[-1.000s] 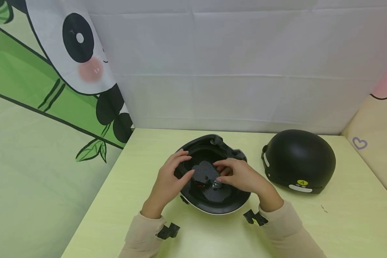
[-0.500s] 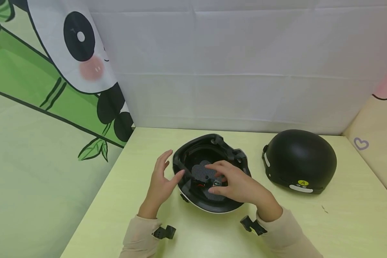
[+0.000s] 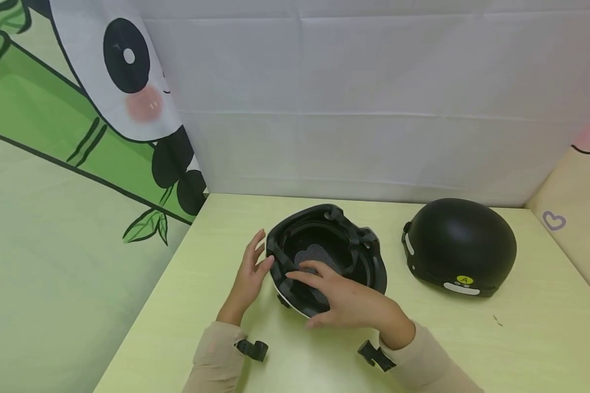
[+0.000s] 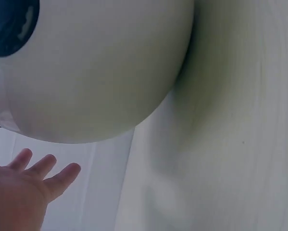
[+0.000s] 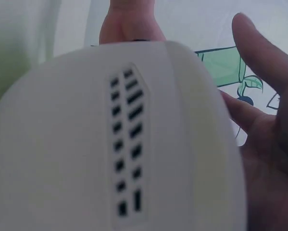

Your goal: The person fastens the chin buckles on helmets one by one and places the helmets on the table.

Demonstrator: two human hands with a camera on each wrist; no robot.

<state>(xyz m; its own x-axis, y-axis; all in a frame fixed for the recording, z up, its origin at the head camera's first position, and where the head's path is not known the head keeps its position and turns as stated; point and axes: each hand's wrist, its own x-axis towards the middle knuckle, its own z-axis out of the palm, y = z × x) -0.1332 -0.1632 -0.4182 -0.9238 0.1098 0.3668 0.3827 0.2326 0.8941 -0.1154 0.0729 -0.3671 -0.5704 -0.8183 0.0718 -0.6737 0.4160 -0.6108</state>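
Note:
A helmet (image 3: pixel 324 232) lies upside down on the table, its black lining and straps facing up. Its white outer shell (image 4: pixel 105 72) fills much of the left wrist view, and slotted vents (image 5: pixel 127 144) show in the right wrist view. At the helmet's left rim is my left hand (image 3: pixel 246 281), fingers spread, thumb by the edge. My right hand (image 3: pixel 344 300) reaches over the near rim, fingers extended above the inside and thumb outside the shell. The right hand hides part of the lining and the near strap ends.
To the right, a matte black helmet (image 3: pixel 459 245) sits dome up, with a yellow "A" sticker (image 3: pixel 464 280). A white cloth (image 3: pixel 349 109) hangs behind the pale table (image 3: pixel 521 355). A printed cartoon cloth (image 3: pixel 103 180) covers the left side.
My right hand has left the buckle at the helmet's middle and moved left and nearer, to the near rim. My left hand has drawn back from inside to the outer left rim.

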